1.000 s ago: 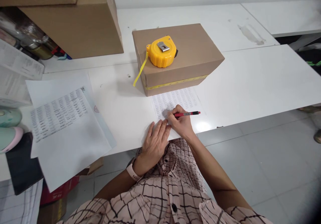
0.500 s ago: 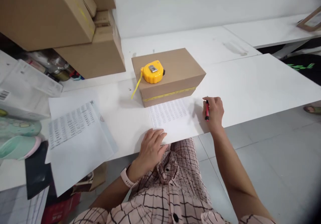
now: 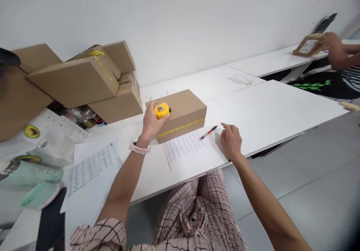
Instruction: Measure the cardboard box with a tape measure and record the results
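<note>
My left hand (image 3: pixel 150 123) is wrapped around the yellow tape measure (image 3: pixel 161 110), which sits on top of a small brown cardboard box (image 3: pixel 184 110). A strip of yellow tape runs along the box's front face. My right hand (image 3: pixel 232 140) rests on the white table with fingers spread, holding nothing. The red pen (image 3: pixel 208 132) lies on the table just left of that hand, at the edge of a printed sheet (image 3: pixel 182 148) in front of the box.
Stacked cardboard boxes (image 3: pixel 84 80) stand at the back left. More printed sheets (image 3: pixel 90 166), a white carton (image 3: pixel 47 140) and mint-green cups (image 3: pixel 33 172) lie at the left. At the far right another person's hand (image 3: pixel 333 44) holds a flat brown package (image 3: pixel 308 45).
My right hand has let go of the red pen, which now lies on the table. My left hand left the sheet and took hold of the tape measure. The view tilted up.
</note>
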`<state>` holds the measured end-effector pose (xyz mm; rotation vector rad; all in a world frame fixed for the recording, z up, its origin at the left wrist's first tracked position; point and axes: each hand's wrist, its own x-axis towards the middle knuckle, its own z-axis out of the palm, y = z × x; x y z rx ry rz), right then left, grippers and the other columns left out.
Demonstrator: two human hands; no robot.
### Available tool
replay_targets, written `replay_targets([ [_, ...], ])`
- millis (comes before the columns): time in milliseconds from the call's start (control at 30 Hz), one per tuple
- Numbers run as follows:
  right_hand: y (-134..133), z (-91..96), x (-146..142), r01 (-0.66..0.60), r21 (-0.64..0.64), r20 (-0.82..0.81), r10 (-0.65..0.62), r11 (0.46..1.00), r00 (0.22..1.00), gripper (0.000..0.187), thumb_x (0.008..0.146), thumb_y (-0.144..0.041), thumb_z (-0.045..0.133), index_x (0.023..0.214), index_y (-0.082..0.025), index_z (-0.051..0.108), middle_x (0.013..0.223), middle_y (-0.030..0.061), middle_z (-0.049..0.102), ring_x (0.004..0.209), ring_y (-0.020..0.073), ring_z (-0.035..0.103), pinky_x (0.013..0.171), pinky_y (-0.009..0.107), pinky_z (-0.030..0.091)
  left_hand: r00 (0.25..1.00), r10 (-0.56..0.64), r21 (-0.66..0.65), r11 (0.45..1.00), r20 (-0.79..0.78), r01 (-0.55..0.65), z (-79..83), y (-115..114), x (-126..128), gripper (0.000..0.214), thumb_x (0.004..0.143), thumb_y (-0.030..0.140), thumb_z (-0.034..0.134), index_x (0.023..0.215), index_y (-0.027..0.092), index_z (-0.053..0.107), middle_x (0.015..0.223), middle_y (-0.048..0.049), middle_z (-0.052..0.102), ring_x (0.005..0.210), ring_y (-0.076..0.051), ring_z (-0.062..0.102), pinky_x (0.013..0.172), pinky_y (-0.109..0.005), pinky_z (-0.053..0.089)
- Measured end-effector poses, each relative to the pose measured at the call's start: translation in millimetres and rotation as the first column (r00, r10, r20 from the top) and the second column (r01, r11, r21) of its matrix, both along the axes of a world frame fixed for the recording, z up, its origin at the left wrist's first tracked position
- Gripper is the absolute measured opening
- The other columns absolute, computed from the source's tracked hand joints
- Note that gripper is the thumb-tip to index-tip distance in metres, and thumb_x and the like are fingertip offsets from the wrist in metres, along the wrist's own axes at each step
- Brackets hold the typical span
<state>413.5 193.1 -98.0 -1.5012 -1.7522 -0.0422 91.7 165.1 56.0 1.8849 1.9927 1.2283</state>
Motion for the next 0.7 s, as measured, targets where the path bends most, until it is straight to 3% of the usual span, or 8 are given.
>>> replay_targets([
  [67,-4.0,22.4,-9.9,-0.04,0.067,-0.269,0.056,0.997,0.961,0.031,0.094,-0.021,0.044,0.11,-0.018,0.07,0.104,0.0163,0.068,0.1,0.0289,0.06,0.084,0.044,0.051,0.965,-0.108,-0.011,0.993,0.239,0.114,4.4,-2.9,5.2,0.073,0.079,0.047,0.077,0.139,0.018,0.046,0.123,-0.0145,0.065,0.113,-0.032,0.065,0.099,-0.048,0.049],
  [133,-8.1,57.9,-25.6,-0.214,0.026,-0.555,0.192,0.976,0.809,0.023,0.094,-0.03,0.051,0.101,-0.021,0.071,0.102,0.0121,0.07,0.097,0.0261,0.064,0.087,0.045,0.052,0.813,-0.261,-0.009,0.951,0.52,0.31,10.3,-10.4,13.5,0.068,0.082,0.057,0.07,0.134,0.018,0.049,0.116,-0.0126,0.068,0.1,-0.028,0.069,0.087,-0.042,0.053],
  [167,-9.7,78.8,-34.7,-0.38,-0.036,-0.704,0.247,0.924,0.666,0.022,0.093,-0.036,0.055,0.1,-0.022,0.071,0.1,0.01,0.072,0.095,0.0246,0.066,0.086,0.044,0.054,0.717,-0.316,0.011,0.919,0.621,0.395,13.7,-14.3,18.1,0.064,0.084,0.06,0.066,0.131,0.019,0.051,0.114,-0.0119,0.069,0.096,-0.026,0.069,0.081,-0.039,0.054],
  [267,-12.1,139.0,-61.0,-0.824,-0.069,-0.935,0.252,0.562,0.25,0.034,0.096,-0.047,0.056,0.115,-0.022,0.069,0.113,0.0099,0.074,0.102,0.0225,0.069,0.095,0.041,0.053,0.582,-0.366,0.054,0.875,0.726,0.482,23.0,-21.5,28.3,0.058,0.083,0.06,0.068,0.123,0.019,0.056,0.112,-0.0093,0.07,0.094,-0.023,0.069,0.071,-0.032,0.053],
  [333,-10.9,166.1,-74.9,-0.904,-0.049,-0.972,0.189,0.425,0.141,0.035,0.097,-0.046,0.057,0.115,-0.02,0.07,0.109,0.0112,0.075,0.099,0.0212,0.069,0.096,0.039,0.053,0.594,-0.343,0.044,0.888,0.728,0.458,27.1,-22.7,28.7,0.057,0.082,0.059,0.072,0.122,0.02,0.057,0.11,-0.0076,0.07,0.092,-0.022,0.069,0.07,-0.03,0.053],
  [400,-6.6,179.5,-85.3,-0.924,-0.06,-0.985,0.125,0.378,0.115,0.03,0.095,-0.043,0.061,0.109,-0.018,0.071,0.099,0.0105,0.075,0.09,0.0193,0.069,0.091,0.036,0.054,0.613,-0.32,0.026,0.898,0.722,0.439,29.4,-23.1,23.6,0.058,0.081,0.06,0.073,0.122,0.021,0.057,0.11,-0.0076,0.071,0.091,-0.022,0.069,0.069,-0.03,0.052],
  [533,19.5,184.5,-95.7,-0.906,-0.053,-0.991,0.088,0.419,0.099,0.017,0.087,-0.033,0.075,0.091,-0.018,0.071,0.077,0.0023,0.065,0.068,0.012,0.057,0.071,0.028,0.052,0.659,-0.289,0.025,0.925,0.694,0.38,30.7,-25.7,-0.1,0.063,0.078,0.062,0.074,0.122,0.02,0.058,0.11,-0.0084,0.071,0.091,-0.022,0.069,0.07,-0.03,0.052],
  [700,88.9,187.3,-85.3,-0.724,-0.038,-0.976,0.13,0.688,0.174,0.012,0.086,-0.015,0.072,0.078,-0.017,0.063,0.068,-0.0031,0.053,0.056,0.0063,0.042,0.054,0.021,0.04,0.731,-0.114,0.036,0.992,0.672,0.122,25.9,-23.7,-61.3,0.062,0.071,0.059,0.077,0.114,0.017,0.061,0.1,-0.0059,0.072,0.08,-0.019,0.068,0.061,-0.026,0.05],
])
